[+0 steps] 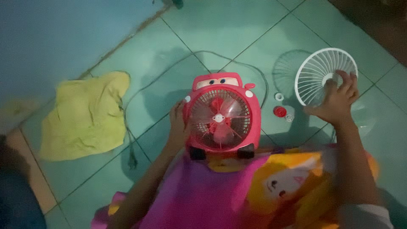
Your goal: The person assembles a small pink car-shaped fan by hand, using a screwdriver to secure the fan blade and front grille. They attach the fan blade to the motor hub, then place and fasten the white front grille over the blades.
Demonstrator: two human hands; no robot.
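Note:
A red car-shaped box fan (221, 118) stands upright on the tiled floor, its translucent blades showing behind a red grille. My left hand (177, 123) grips its left side. My right hand (337, 99) holds a round white fan grille (316, 72) by its centre, lifted slightly over the floor to the right. Between fan and grille lie a red cap (279, 111) and two small white rings (279, 96) (289, 118).
A yellow-green cloth (85, 116) lies crumpled on the left. The fan's dark cord (140, 91) loops across the tiles behind it to a plug (132, 160). My lap is covered by pink and yellow printed fabric (237, 191). A blue wall runs along the upper left.

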